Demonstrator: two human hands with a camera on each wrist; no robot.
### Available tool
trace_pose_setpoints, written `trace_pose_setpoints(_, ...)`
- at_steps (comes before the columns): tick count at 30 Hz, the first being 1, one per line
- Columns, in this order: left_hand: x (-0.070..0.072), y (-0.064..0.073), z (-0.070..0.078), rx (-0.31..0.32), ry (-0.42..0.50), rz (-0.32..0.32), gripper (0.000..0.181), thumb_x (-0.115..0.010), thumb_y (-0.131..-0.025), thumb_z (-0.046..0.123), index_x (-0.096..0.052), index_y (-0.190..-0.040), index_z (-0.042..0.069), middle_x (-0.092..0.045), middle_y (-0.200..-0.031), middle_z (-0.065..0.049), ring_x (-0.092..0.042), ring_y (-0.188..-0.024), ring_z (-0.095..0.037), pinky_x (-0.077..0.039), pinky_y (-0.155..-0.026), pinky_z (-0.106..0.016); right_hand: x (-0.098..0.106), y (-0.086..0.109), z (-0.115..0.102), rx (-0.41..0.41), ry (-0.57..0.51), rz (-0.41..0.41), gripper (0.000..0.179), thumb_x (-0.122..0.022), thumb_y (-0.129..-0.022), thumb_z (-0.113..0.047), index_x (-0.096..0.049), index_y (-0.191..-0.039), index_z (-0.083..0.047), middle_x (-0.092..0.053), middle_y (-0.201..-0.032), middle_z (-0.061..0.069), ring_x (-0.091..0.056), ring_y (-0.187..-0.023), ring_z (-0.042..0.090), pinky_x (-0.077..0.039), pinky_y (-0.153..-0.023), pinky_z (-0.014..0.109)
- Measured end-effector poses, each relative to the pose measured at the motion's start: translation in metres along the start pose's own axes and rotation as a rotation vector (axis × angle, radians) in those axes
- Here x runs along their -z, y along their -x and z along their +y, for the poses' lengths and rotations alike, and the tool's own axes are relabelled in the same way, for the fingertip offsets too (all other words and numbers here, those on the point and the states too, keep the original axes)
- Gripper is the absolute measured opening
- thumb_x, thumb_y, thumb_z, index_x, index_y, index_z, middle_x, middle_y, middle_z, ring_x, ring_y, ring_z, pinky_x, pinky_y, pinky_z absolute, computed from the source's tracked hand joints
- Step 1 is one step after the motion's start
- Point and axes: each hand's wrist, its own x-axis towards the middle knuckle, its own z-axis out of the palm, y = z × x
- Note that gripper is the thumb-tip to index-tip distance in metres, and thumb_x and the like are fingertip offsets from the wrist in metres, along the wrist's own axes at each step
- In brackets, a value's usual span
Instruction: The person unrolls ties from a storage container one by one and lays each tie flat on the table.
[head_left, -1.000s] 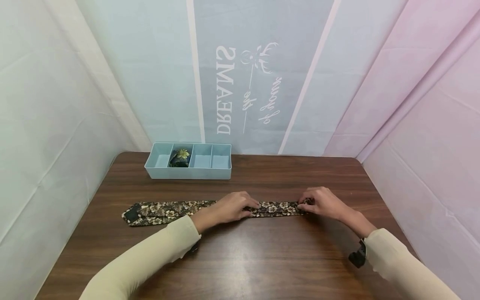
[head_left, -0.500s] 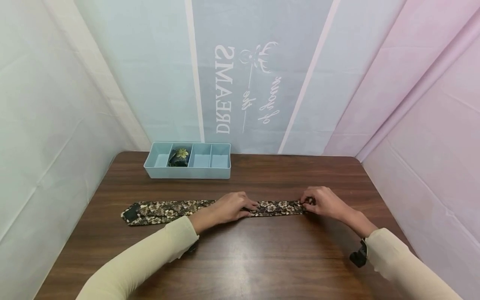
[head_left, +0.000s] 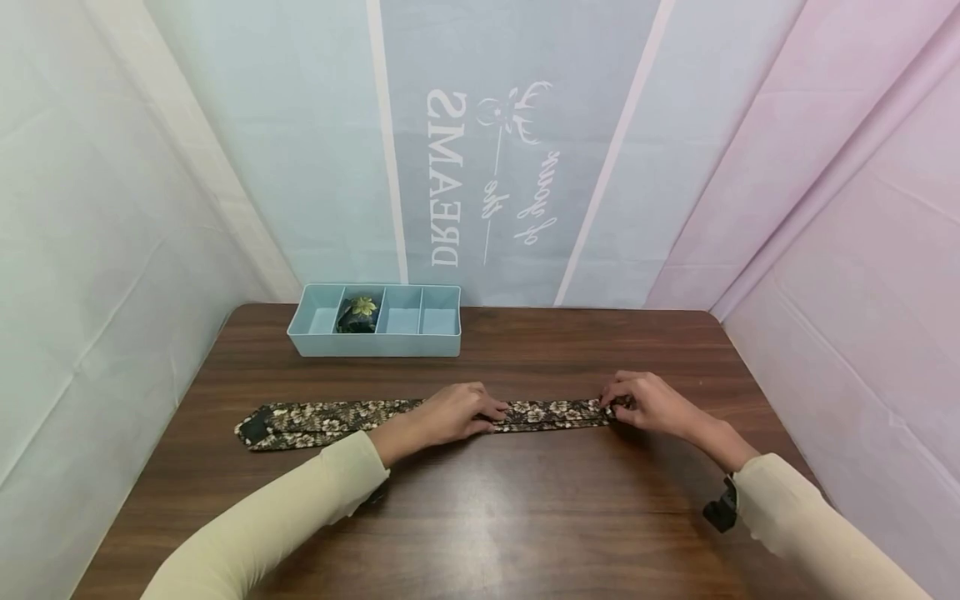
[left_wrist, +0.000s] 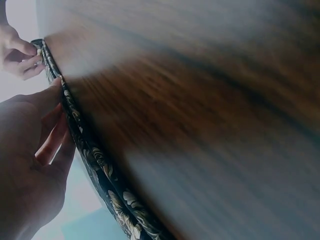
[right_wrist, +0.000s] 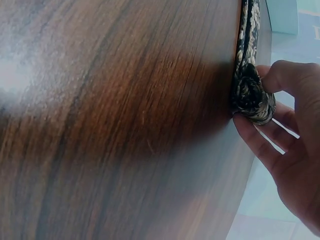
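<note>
Floral necktie [head_left: 555, 413] lies lengthwise across the wooden table [head_left: 480, 517], its end at your right wound into a roll [right_wrist: 251, 95]. It looks light, soft and limp, likely to slacken without a grip. Your right hand [head_left: 651, 405] curls thumb and fingers round that roll, the best hold; your left hand [head_left: 452, 413], fingers fairly straight, rests on the flat length.

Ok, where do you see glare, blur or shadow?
Head: glare on the wooden tabletop, floral necktie clear of it; left wrist: tabletop blurred, background washed out at upper left; right wrist: bright glare at left edge, dark shadow beside the necktie's rolled end.
</note>
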Motion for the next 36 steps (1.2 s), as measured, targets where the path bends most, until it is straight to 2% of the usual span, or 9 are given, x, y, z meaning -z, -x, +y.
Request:
trace_pose_setpoints(8,0.0,0.007,-0.002,0.033,0.011,-0.022,0.027,-0.077,-0.099,0.025,-0.079,-0.125,0.018,-0.07,-0.139,0.006,-0.068,-0.107,-0.014,-0.058,-0.098,-0.03,-0.001,0.007,0.002,-0.014,-0.013,0.041,0.023,-0.075,-0.085,0.006,-0.079,-0.094,-0.015,-0.072,-0.1,-0.002,-0.059,-0.074,-0.002,-0.054,-0.06,0.024)
trace_pose_setpoints(13,0.0,0.009,-0.004,0.025,0.022,-0.007,0.026,-0.078,-0.099,0.023,-0.08,-0.124,0.017,-0.07,-0.138,0.005,-0.068,-0.105,-0.014,-0.059,-0.097,-0.03,-0.003,0.01,0.004,-0.024,-0.01,0.075,0.017,-0.084,-0.088,-0.006,-0.077,-0.088,-0.022,-0.072,-0.093,-0.009,-0.058,-0.07,0.0,-0.05,-0.058,0.024)
trace_pose_setpoints(16,0.0,0.01,-0.005,0.027,0.02,-0.009,0.026,-0.077,-0.099,0.024,-0.08,-0.124,0.017,-0.07,-0.138,0.005,-0.068,-0.106,-0.014,-0.059,-0.097,-0.031,-0.003,0.011,0.006,-0.039,0.008,0.089,0.021,-0.088,-0.087,-0.012,-0.073,-0.083,-0.026,-0.069,-0.087,-0.012,-0.052,-0.064,0.0,-0.044,-0.056,0.021)
trace_pose_setpoints(20,0.002,0.013,-0.006,0.029,0.017,-0.013,0.026,-0.077,-0.099,0.024,-0.08,-0.124,0.016,-0.07,-0.138,0.005,-0.068,-0.107,-0.014,-0.059,-0.097,-0.031,-0.002,0.013,0.008,-0.046,0.042,0.099,0.027,-0.09,-0.084,-0.01,-0.068,-0.082,-0.027,-0.064,-0.082,-0.013,-0.05,-0.061,0.003,-0.041,-0.054,0.019)
trace_pose_setpoints(23,0.004,0.016,-0.007,0.03,0.016,-0.011,0.027,-0.078,-0.098,0.023,-0.08,-0.124,0.016,-0.07,-0.138,0.005,-0.068,-0.107,-0.014,-0.059,-0.098,-0.031,-0.002,0.014,0.009,-0.054,0.053,0.102,0.029,-0.09,-0.082,-0.007,-0.067,-0.083,-0.024,-0.064,-0.081,-0.013,-0.055,-0.062,0.004,-0.044,-0.055,0.02)
trace_pose_setpoints(27,0.006,0.02,-0.008,0.029,0.012,-0.004,0.027,-0.078,-0.098,0.022,-0.08,-0.124,0.016,-0.071,-0.138,0.004,-0.068,-0.107,-0.014,-0.059,-0.098,-0.031,-0.001,0.016,0.01,-0.071,0.024,0.102,0.028,-0.088,-0.081,0.0,-0.07,-0.088,-0.02,-0.068,-0.085,-0.011,-0.066,-0.07,0.005,-0.054,-0.056,0.027)
trace_pose_setpoints(30,0.007,0.022,-0.01,0.024,0.007,0.001,0.027,-0.079,-0.097,0.022,-0.08,-0.123,0.016,-0.071,-0.137,0.003,-0.068,-0.106,-0.014,-0.059,-0.097,-0.031,-0.001,0.016,0.011,-0.045,0.01,0.1,0.028,-0.085,-0.081,0.007,-0.072,-0.093,-0.015,-0.072,-0.092,-0.004,-0.068,-0.074,0.008,-0.056,-0.058,0.031)
trace_pose_setpoints(36,0.01,0.018,-0.006,0.023,-0.025,-0.011,0.026,-0.081,-0.096,0.021,-0.081,-0.122,0.016,-0.073,-0.134,0.003,-0.068,-0.105,-0.014,-0.06,-0.095,-0.031,0.001,0.019,0.01,0.004,-0.026,0.073,0.031,-0.079,-0.082,0.013,-0.078,-0.099,-0.013,-0.075,-0.109,0.006,-0.067,-0.081,0.011,-0.056,-0.059,0.028)
